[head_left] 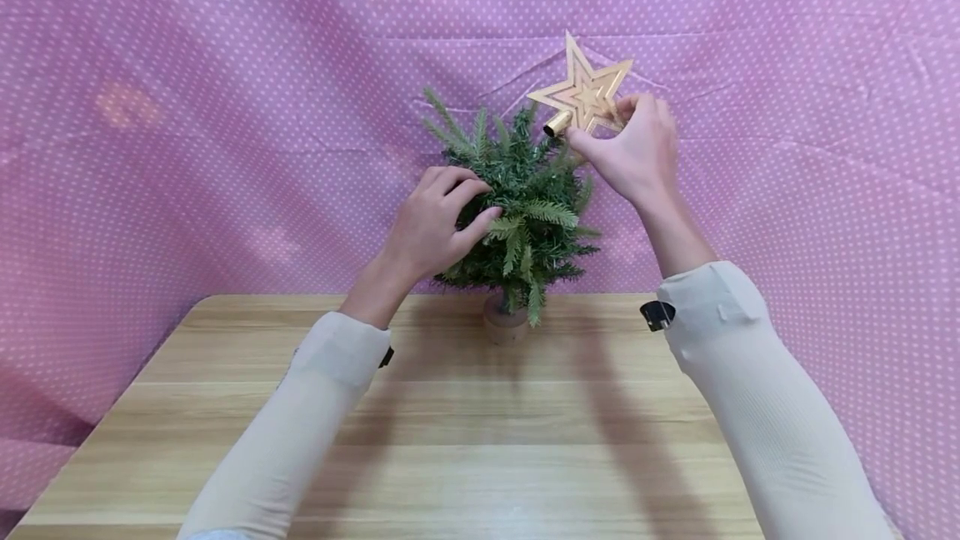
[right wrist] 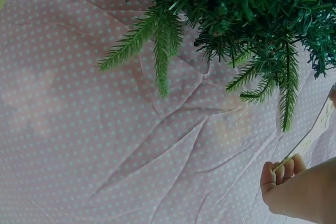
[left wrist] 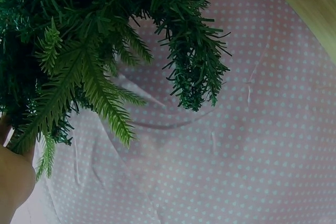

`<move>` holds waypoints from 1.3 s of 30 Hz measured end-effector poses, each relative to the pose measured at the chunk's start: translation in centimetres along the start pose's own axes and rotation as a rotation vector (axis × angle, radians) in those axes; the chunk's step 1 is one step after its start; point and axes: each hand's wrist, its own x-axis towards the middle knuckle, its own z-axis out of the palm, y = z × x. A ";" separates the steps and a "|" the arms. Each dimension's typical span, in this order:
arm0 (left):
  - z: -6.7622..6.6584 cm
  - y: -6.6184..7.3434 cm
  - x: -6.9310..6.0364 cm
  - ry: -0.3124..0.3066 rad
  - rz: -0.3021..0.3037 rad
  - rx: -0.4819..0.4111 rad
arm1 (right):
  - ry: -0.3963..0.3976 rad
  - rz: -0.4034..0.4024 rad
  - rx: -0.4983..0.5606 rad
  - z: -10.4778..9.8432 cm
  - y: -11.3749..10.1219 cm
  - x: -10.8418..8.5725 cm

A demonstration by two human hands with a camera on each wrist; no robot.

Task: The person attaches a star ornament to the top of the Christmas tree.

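Observation:
A small green artificial tree (head_left: pixel 525 207) with a round wooden base (head_left: pixel 505 322) stands upright at the table's back edge. My left hand (head_left: pixel 435 223) is at the tree's left side, its bent fingers among the branches; in the left wrist view the hand (left wrist: pixel 16 177) is partly hidden by greenery. With thumb and fingers my right hand (head_left: pixel 637 148) pinches a gold star (head_left: pixel 587 94) by its lower right part. The star's short tube (head_left: pixel 558 123) points down left, beside the treetop (head_left: pixel 525 119) and apart from it. The right wrist view shows the hand (right wrist: pixel 299 187) gripping the star's edge.
The wooden table (head_left: pixel 480 457) spreads in front of the tree, with shadows of both arms on it. A pink cloth (head_left: pixel 285 107) with white dots hangs close behind the tree and along both sides.

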 end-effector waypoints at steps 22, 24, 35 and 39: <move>0.1 0.0 0.1 0.028 0.016 0.008 | 0.062 -0.042 -0.112 1.2 -2.4 2.0; 0.2 0.0 0.1 0.031 0.019 0.010 | 0.065 -0.047 -0.113 1.3 -2.5 2.1; 0.3 -0.1 0.2 0.040 0.036 0.006 | 0.092 -0.098 -0.142 1.5 -2.8 2.1; 0.2 -0.1 0.2 0.042 0.036 0.005 | 0.116 -0.143 -0.136 1.6 -2.8 2.1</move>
